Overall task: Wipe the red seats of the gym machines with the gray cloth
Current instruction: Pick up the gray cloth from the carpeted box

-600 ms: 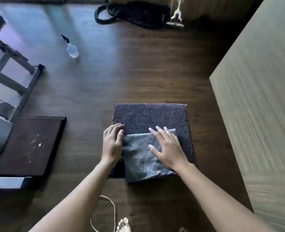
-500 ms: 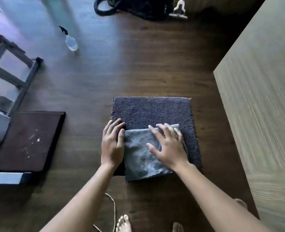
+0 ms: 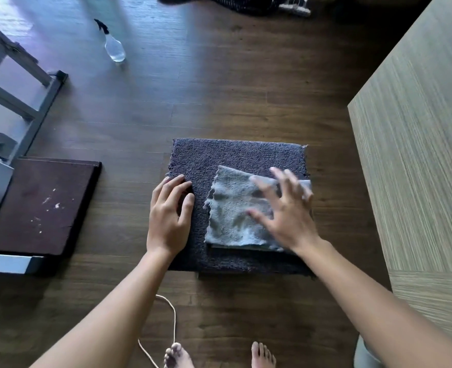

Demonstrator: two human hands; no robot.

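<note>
While gray cloth [image 3: 235, 211] lies flat on dark mat [image 3: 235, 155], right hand [image 3: 286, 211] rests atop it, fingers splayed, gripping nothing; left hand [image 3: 170, 216] beside cloth's left edge, open.

Dark wood-plank floor [image 3: 219, 83]. Clear spray bottle [image 3: 114, 46], black trigger, lying far left. Dark purple mat [image 3: 235, 155] at centre. Dark brown board [image 3: 39, 205], white specks, near left. Pale wood-grain panel [image 3: 416, 155] on right. White cord [image 3: 170, 312] near bottom.
</note>
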